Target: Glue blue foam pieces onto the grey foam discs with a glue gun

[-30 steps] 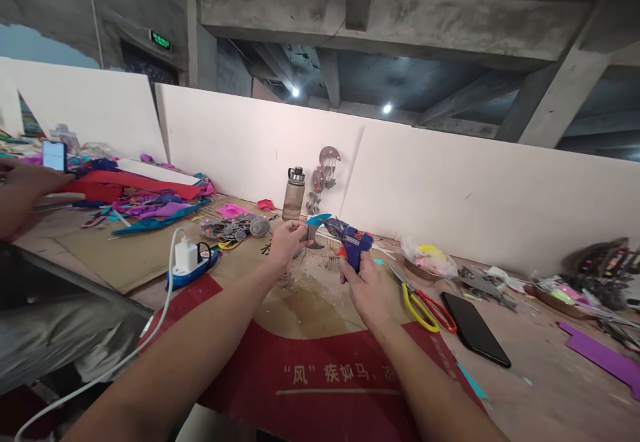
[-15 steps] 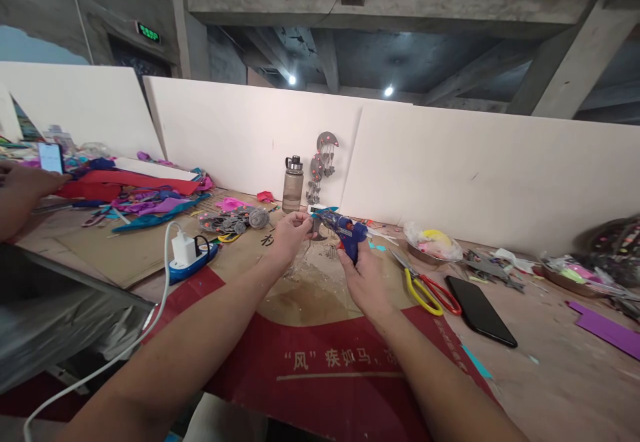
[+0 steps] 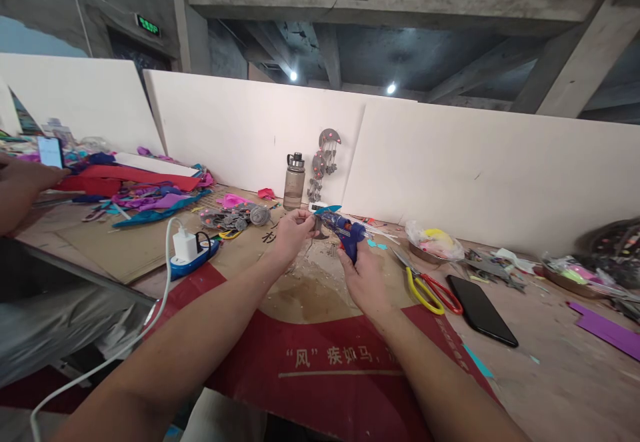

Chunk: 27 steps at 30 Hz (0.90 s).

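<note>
My right hand [image 3: 365, 281] is wrapped round the handle of a blue glue gun [image 3: 345, 232], its nozzle aimed left. My left hand [image 3: 290, 232] pinches a small teal craft piece [image 3: 327, 209] with a grey part under it, held right at the gun's tip. Both hands hover over a glue-stained patch of the cardboard-covered table [image 3: 310, 292].
Yellow and red scissors [image 3: 427, 290] and a black phone [image 3: 481, 309] lie right of my hands. A water bottle [image 3: 293, 181] stands at the white wall board. A blue power strip [image 3: 193, 259] with a charger sits left. Another person's hand [image 3: 20, 185] rests far left, near coloured scraps.
The view has shifted slightly. My hands stay together, with the glue gun's nozzle drawn a little closer to the teal piece.
</note>
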Tool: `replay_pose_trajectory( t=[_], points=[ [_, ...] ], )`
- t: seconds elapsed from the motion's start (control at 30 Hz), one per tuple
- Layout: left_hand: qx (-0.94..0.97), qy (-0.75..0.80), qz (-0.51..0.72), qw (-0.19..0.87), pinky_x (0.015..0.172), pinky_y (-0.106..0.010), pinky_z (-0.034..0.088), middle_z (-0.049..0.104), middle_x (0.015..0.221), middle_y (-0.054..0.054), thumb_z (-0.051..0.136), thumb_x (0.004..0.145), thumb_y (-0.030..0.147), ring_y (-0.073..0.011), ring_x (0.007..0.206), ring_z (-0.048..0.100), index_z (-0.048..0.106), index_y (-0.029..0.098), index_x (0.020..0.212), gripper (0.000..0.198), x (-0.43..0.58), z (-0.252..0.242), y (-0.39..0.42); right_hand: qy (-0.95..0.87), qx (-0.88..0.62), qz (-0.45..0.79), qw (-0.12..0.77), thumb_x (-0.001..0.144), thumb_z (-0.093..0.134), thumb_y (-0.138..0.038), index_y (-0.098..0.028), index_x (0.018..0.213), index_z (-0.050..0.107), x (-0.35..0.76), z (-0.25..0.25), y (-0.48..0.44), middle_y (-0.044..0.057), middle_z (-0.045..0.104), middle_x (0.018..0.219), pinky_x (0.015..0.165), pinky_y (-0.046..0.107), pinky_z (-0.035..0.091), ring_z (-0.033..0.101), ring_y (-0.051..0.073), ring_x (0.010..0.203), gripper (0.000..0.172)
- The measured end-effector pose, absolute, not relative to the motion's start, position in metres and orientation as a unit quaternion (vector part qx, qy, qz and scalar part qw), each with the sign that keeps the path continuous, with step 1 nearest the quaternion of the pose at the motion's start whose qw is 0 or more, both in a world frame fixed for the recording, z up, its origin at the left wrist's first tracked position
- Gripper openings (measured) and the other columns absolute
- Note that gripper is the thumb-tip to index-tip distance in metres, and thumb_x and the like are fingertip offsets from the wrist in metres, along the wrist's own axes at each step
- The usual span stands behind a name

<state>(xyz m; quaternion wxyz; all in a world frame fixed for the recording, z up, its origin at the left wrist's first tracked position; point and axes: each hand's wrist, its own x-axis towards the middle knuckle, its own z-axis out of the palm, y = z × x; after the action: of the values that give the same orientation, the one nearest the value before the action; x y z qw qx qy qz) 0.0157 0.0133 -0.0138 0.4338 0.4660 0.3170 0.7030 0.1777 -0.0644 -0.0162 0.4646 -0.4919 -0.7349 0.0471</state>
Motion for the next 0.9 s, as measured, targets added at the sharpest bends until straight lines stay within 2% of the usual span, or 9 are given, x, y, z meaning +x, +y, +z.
replay_pose_trajectory(
  t=[0.3,0.9],
  points=[
    [0.476,0.332,0.694,0.427,0.067,-0.033,0.059,0.058,0.067,0.001,0.076,0.067,0.035,-0.0109,0.062,0.058,0.061,0.014,0.069,0.025,0.0150,-0.0131,0.0131,-0.736,-0.486,0.032,0.470,0.091,0.042,-0.037,-0.020,0.107,0.053,0.1754,-0.0172,-0.0640,0.013,0.067,0.100,0.079,0.038,0.048,0.062,0.027,0.094,0.026],
    [0.474,0.320,0.701,0.426,0.067,-0.033,0.061,0.058,0.068,0.000,0.078,0.066,0.039,-0.0109,0.064,0.058,0.061,0.014,0.070,0.031,0.0127,-0.0109,0.0113,-0.727,-0.503,0.003,0.468,0.090,0.042,-0.039,-0.018,0.108,0.055,0.1779,-0.0174,-0.0641,0.014,0.068,0.094,0.075,0.037,0.048,0.063,0.027,0.085,0.030]
  ],
)
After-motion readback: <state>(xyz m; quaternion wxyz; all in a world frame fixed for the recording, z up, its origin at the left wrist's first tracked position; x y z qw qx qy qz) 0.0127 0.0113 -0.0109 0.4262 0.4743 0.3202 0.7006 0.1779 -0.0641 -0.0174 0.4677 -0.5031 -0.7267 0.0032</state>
